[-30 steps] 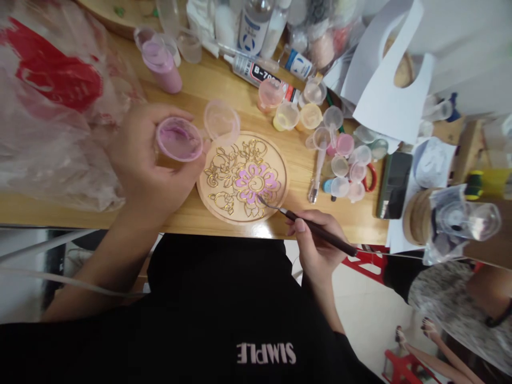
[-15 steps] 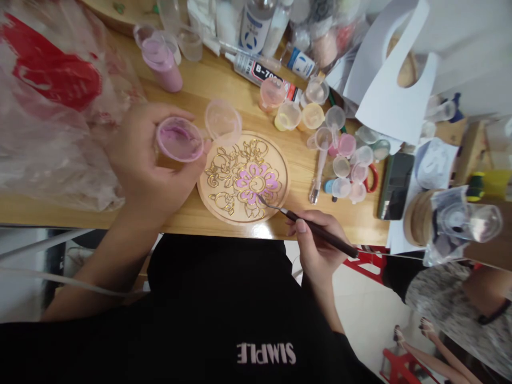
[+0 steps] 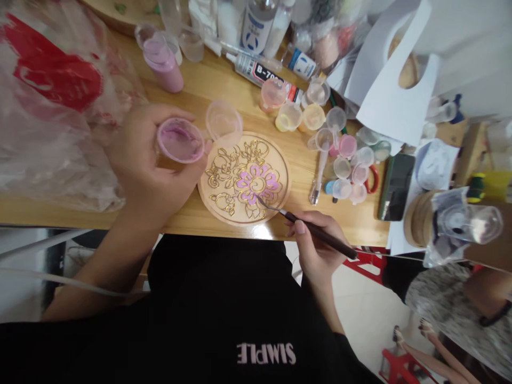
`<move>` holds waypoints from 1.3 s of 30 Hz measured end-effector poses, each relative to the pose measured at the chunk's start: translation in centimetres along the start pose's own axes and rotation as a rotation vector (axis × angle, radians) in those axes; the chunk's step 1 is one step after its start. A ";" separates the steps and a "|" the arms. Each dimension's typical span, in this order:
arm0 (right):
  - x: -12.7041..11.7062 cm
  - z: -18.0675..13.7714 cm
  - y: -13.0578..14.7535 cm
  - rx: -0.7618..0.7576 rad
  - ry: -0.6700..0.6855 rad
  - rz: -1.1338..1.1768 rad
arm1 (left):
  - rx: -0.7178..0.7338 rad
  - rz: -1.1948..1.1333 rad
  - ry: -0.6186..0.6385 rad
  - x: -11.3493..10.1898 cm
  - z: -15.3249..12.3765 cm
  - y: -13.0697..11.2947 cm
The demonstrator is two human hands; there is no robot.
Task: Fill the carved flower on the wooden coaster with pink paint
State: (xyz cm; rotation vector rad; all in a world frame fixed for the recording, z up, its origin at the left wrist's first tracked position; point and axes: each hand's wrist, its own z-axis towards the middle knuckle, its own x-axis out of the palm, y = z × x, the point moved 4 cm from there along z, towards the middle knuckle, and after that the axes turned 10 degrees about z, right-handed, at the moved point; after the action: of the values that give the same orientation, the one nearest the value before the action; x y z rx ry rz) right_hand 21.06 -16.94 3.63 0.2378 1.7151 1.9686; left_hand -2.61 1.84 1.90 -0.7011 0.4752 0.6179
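Observation:
My left hand (image 3: 150,160) is closed around a small clear plastic cup (image 3: 181,140) with purple paste inside. Its hinged lid (image 3: 224,121) hangs open over the edge of a round wooden plaque (image 3: 208,200). Raised gold outlines of flowers and leaves cover the plaque, and the petals of one flower (image 3: 259,184) are filled with purple. In my right hand (image 3: 318,240) is a palette knife (image 3: 320,233) with a dark handle, pinched like a pen. Its thin metal tip rests at the lower petals of the purple flower.
Several small lidded cups (image 3: 314,116) of coloured paste stand right of the plaque, by a clear-handled tool (image 3: 318,178). A glue tube (image 3: 260,74) and bottles (image 3: 258,26) are behind. A plastic bag (image 3: 60,133) lies left, a phone (image 3: 397,186) right. Another person (image 3: 448,298) sits at the right.
The knife tip has shifted very slightly left along the lower petals. My left hand and the cup stay practically where they were.

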 end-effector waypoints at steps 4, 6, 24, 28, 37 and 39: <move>0.0 0.0 -0.1 0.010 0.002 -0.007 | 0.016 0.008 -0.018 -0.1 0.0 0.0; -0.1 0.0 0.0 0.005 -0.008 -0.018 | 0.026 0.008 -0.003 -0.1 0.0 0.1; -0.1 -0.1 -0.2 0.014 -0.006 -0.036 | 0.071 0.002 -0.020 0.3 -0.1 0.2; -0.2 -0.1 -0.2 0.013 -0.005 -0.042 | 0.015 -0.005 0.006 0.2 -0.2 0.3; -0.1 0.1 0.2 -0.007 -0.034 -0.016 | -0.004 -0.036 0.008 0.0 0.0 0.0; -0.2 0.1 0.3 0.005 -0.061 -0.023 | -0.019 -0.028 0.005 0.0 0.0 0.0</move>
State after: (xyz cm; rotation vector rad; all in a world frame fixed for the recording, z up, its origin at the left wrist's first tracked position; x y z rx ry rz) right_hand 21.25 -16.98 3.99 0.2759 1.6771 1.9213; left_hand -2.56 1.83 1.89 -0.7264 0.4637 0.5948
